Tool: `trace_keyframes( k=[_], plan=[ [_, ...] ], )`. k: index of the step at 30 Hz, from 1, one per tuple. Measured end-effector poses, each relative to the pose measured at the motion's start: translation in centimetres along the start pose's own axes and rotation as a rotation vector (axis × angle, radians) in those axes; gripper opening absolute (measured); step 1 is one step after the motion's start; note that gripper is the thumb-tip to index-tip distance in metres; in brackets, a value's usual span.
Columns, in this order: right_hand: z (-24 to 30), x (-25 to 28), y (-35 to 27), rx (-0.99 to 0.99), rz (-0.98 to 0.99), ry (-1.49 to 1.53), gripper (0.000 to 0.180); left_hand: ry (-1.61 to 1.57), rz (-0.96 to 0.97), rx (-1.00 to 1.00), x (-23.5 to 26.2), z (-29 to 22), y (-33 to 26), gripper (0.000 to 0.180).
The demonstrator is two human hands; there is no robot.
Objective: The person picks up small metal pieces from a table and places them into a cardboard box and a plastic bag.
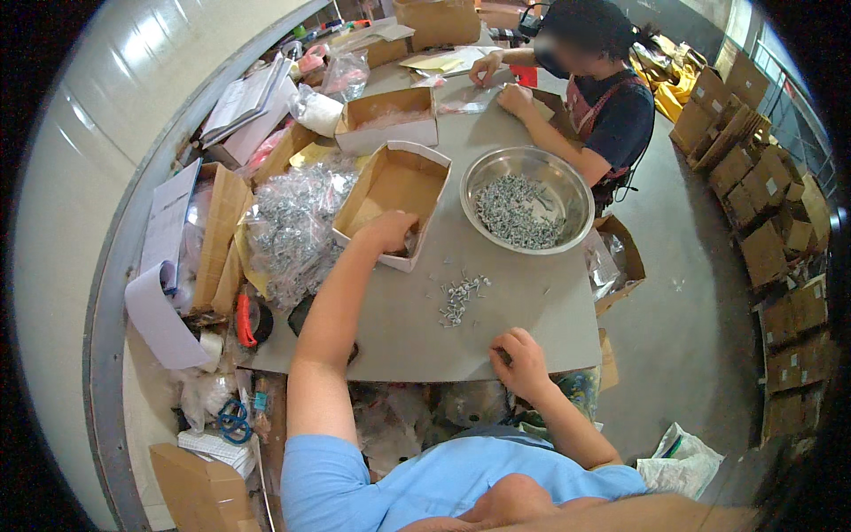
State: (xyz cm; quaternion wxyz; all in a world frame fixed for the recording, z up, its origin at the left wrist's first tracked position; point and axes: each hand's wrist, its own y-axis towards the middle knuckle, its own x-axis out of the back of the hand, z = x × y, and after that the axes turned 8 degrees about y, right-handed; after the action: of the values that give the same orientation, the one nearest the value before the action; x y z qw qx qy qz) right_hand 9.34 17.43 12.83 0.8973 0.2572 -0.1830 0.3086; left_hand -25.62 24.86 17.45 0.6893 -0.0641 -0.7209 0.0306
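Observation:
My left hand point(390, 231) reaches into the near end of an open cardboard box point(418, 153) with white outer walls. Its fingers curl downward beside something small and shiny that may be clear plastic; what they hold is hidden. Near the table's front edge, my right hand point(521, 362) is curled with thumb and fingers together, and I cannot make out anything in it. Ahead of that hand lies a loose pile of small silvery screws point(461, 299), with a few strays around it. Behind the pile stands a steel bowl point(581, 232) holding many similar metal pieces.
A large clear bag of metal parts point(297, 222) lies left of the box. Another box point(390, 137) stands behind it. Black-and-red tape point(252, 319) sits at left. Across the table, a co-worker point(612, 115) handles clear bags. Cartons point(767, 191) are stacked at right.

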Motion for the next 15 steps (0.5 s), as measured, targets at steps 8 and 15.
trace_keyframes(
  k=[8, 15],
  plan=[
    [0.1, 0.3, -0.2, 0.032, 0.015, 0.001, 0.011, -0.163, -0.128, 0.171, 2.5, 0.4, -1.3, 0.015],
    [0.5, 0.0, -0.1, 0.036, 0.019, -0.013, 0.012, -0.346, -0.454, 0.240, 3.0, 1.2, -3.7, 0.011]
  ],
)
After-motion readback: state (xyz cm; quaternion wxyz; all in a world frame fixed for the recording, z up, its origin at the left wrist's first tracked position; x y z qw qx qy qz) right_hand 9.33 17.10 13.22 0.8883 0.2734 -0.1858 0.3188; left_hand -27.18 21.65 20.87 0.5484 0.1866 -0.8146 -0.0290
